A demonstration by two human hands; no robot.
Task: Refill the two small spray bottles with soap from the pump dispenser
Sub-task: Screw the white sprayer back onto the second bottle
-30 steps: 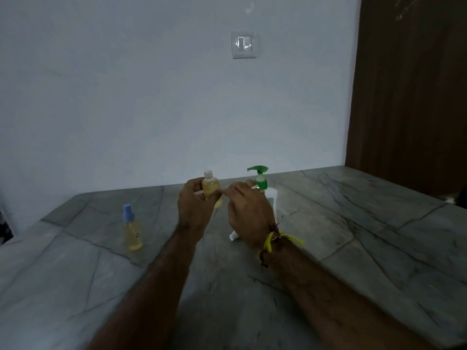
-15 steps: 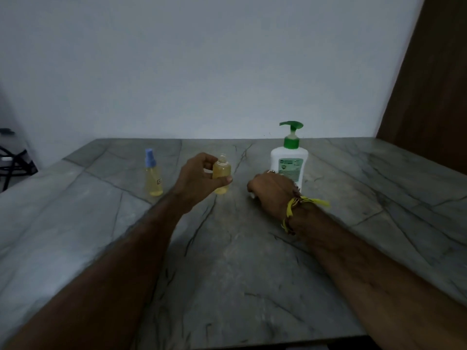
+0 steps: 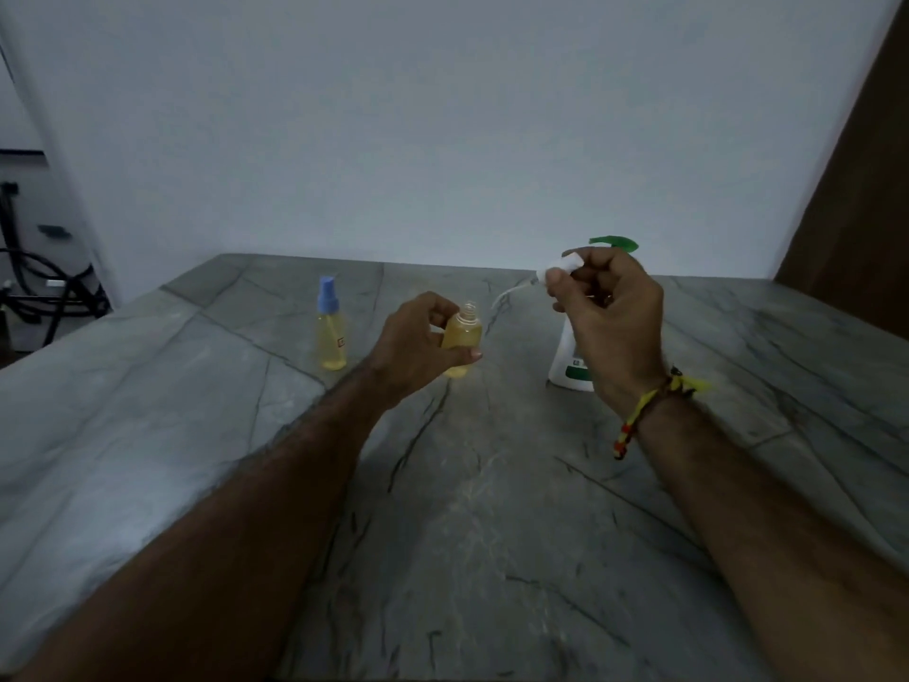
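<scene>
Marble table point(image 3: 492, 509): left hand point(image 3: 418, 344) grips open bottle point(image 3: 462, 339), pump dispenser point(image 3: 570, 366) rightward.

**Bottles lined up across the surface**

The capped spray bottle point(image 3: 332, 331) stood left on the surface point(image 3: 196, 435). The open bottle point(image 3: 462, 343) sat in the left hand point(image 3: 418, 349), centre. The pump dispenser point(image 3: 573, 366) stood right, behind the right hand point(image 3: 610, 317), which held the spray head point(image 3: 558, 268).

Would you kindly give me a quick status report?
Left hand grips open bottle. Right hand holds its spray cap, dip tube hanging. Capped bottle stands left. Pump dispenser behind right hand.
</scene>
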